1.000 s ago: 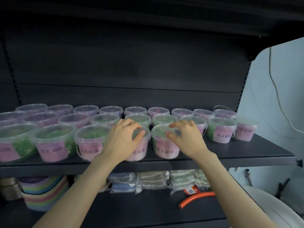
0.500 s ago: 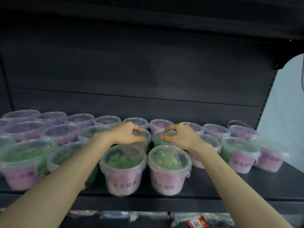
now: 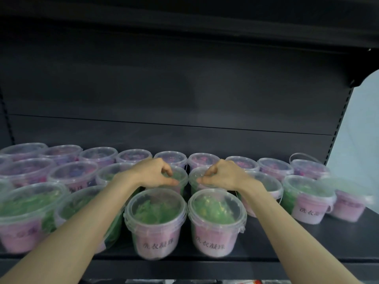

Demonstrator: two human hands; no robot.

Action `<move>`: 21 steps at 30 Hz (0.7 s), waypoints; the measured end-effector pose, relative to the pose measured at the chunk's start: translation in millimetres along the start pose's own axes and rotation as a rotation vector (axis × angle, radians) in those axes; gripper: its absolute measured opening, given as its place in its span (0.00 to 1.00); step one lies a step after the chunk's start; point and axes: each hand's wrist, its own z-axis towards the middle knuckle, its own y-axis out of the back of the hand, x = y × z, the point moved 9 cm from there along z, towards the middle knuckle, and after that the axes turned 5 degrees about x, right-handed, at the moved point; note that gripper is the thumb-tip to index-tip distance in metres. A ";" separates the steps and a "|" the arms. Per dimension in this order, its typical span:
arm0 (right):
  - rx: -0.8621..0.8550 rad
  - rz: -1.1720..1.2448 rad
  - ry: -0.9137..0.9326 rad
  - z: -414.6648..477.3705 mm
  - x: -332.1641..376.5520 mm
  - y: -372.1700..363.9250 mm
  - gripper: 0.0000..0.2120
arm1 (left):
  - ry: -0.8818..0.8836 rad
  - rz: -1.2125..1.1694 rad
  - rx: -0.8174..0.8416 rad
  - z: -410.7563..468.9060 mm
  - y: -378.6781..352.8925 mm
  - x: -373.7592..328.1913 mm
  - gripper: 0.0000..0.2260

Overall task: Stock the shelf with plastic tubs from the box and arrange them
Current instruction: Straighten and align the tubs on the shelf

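Observation:
Clear plastic tubs with pink labels stand in three rows on the dark shelf [image 3: 287, 244]. My left hand [image 3: 153, 174] reaches over the front tub [image 3: 155, 222] and grips the lid rim of a green-filled middle-row tub [image 3: 181, 177] with curled fingers and thumb. My right hand [image 3: 222, 175] does the same over the neighbouring front tub [image 3: 216, 220], holding the adjacent middle-row tub [image 3: 193, 182]. Both held tubs are mostly hidden under the hands and stand side by side, close together.
A back row of purple-filled tubs [image 3: 134, 157] lines the shelf's rear panel. One tub at the far right [image 3: 307, 168] has its handle raised. An upper shelf [image 3: 184, 31] hangs overhead. The right upright [image 3: 338, 128] bounds the bay.
Both hands have left the front-row tubs and reached further back onto the middle-row pair. The view has moved closer to the shelf.

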 end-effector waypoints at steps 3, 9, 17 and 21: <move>0.066 -0.006 0.005 -2.5 1.4 -2.4 0.19 | -0.007 -0.050 0.014 0.1 -2.0 2.5 0.21; -0.053 -0.101 -0.069 -2.0 2.7 0.2 0.29 | -0.012 -0.068 0.004 -1.8 -4.2 2.0 0.19; 0.039 -0.034 -0.017 -6.5 1.8 -3.8 0.17 | -0.036 -0.116 0.013 -2.1 -6.7 3.6 0.16; -0.007 -0.149 -0.068 -0.3 0.0 -4.5 0.25 | -0.038 -0.115 0.004 -1.0 -6.7 3.2 0.15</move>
